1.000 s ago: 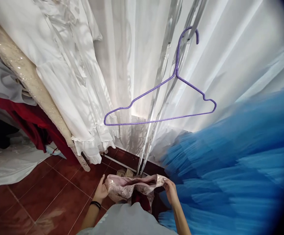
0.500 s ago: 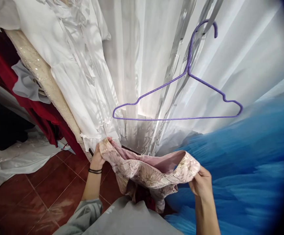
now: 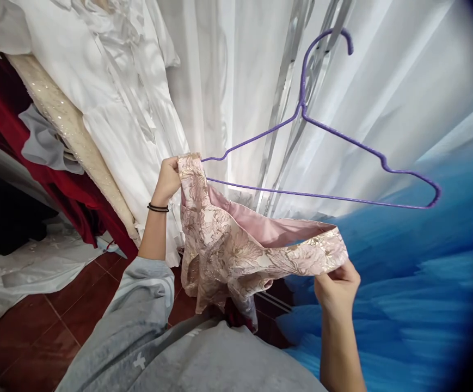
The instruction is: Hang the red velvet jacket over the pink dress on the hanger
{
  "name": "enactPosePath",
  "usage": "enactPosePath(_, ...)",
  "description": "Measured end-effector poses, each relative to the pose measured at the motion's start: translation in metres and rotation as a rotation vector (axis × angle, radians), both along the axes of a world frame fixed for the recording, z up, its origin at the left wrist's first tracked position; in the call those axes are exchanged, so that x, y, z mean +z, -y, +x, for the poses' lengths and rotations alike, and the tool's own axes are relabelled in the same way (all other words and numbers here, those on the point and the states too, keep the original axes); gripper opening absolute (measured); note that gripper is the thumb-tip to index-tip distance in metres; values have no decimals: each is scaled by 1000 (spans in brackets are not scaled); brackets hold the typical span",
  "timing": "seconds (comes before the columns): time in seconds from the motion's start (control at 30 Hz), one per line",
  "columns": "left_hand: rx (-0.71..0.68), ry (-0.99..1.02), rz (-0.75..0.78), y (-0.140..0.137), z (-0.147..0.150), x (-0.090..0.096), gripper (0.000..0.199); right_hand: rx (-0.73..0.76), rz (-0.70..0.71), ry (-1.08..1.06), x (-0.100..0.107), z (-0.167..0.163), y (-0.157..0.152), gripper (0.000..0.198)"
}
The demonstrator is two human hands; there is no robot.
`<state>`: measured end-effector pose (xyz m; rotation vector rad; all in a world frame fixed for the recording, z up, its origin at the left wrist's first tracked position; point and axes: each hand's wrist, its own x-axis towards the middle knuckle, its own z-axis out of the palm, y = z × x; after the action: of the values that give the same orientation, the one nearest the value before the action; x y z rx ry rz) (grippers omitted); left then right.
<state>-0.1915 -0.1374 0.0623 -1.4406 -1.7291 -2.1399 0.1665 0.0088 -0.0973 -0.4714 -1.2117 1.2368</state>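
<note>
White curtains (image 3: 228,81) hang behind a purple hanger (image 3: 321,158); left hand (image 3: 166,179) and right hand (image 3: 336,286) both grip the pink floral garment (image 3: 236,245).

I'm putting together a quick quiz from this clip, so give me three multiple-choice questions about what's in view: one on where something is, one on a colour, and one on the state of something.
1. Where is the ruffled blue fabric?
A. On the right side of the view
B. On the left, by the red cloth
C. Draped over the hanger

2. What colour is the wire hanger?
A. Green
B. Purple
C. Black

3. How is the pink floral garment held?
A. Lying flat on the floor
B. Hanging from one hand only
C. Stretched between both hands

Answers:
1 A: the blue ruffles fill the right of the view, below the hanger's right end.
2 B: the hanger's wire is purple against the white curtains.
3 C: the left hand grips one end near the hanger's left tip, and the right hand grips the other, lower down.
</note>
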Motion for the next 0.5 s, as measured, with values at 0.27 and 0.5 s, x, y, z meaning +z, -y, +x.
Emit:
enactPosePath(0.27, -65, -95, -186, -32, 19, 40, 29, -299, -24, -75, 5, 5, -7, 34)
enactPosePath(0.5, 210, -225, -216, -42, 35, 31, 28, -566, 8, -143, 27, 16, -37, 26)
